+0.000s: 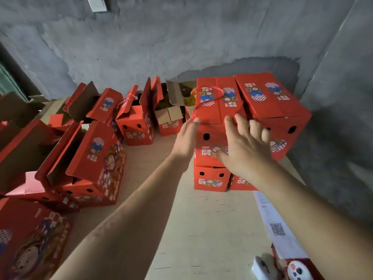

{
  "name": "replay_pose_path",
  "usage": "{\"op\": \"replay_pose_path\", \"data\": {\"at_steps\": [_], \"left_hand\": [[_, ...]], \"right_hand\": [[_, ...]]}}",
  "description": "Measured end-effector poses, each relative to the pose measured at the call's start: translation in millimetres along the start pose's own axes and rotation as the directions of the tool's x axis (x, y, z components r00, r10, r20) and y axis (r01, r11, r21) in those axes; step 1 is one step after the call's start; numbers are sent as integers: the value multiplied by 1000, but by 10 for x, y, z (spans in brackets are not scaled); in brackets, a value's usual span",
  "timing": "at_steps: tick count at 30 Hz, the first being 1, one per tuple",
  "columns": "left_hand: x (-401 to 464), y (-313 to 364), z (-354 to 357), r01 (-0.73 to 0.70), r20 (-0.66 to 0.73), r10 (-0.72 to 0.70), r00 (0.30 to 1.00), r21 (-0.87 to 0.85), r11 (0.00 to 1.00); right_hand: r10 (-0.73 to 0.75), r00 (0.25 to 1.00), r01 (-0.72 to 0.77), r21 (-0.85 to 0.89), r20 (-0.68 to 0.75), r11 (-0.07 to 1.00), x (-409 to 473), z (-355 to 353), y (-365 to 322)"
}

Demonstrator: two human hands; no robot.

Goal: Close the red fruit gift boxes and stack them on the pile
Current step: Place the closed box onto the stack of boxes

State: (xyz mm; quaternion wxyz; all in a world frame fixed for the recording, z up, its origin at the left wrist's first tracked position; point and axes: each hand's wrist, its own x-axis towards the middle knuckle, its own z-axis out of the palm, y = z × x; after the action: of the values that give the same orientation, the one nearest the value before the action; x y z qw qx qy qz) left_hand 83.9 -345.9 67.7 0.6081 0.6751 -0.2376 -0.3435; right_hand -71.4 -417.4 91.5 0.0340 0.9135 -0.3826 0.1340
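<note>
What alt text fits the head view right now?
Both open hands, left hand and right hand, reach a closed red box atop the pile by a grey wall; open-flapped boxes stand at left.

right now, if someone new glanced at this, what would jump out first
Both bare hands reach forward at the middle right: the left hand and right hand, fingers straight, at the front of a closed red box on top of the pile against the grey wall. To the left, many open red boxes stand with flaps up.
</note>
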Motion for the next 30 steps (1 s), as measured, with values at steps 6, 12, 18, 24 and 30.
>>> {"op": "replay_pose_path", "data": {"at_steps": [6,12,18,24,30], "left_hand": [[44,-724,30,390,-43,-387,921,78,918],[-66,-866,162,229,116,-270,956,285,931],[-381,-738,148,167,51,-178,983,172,971],[-953,-597,-255,88,-134,-110,985,-157,984],[-1533,-779,-1081,56,-292,-113,950,-196,979]], "right_hand": [[-67,998,66,-50,-19,997,45,-7,110],[-21,999,20,-38,-33,999,48,38,179],[68,997,-60,172,-40,983,-167,281,39],[34,999,-32,295,-3,955,-550,510,-518],[-365,911,246,456,193,855,-971,712,-1676]]}}
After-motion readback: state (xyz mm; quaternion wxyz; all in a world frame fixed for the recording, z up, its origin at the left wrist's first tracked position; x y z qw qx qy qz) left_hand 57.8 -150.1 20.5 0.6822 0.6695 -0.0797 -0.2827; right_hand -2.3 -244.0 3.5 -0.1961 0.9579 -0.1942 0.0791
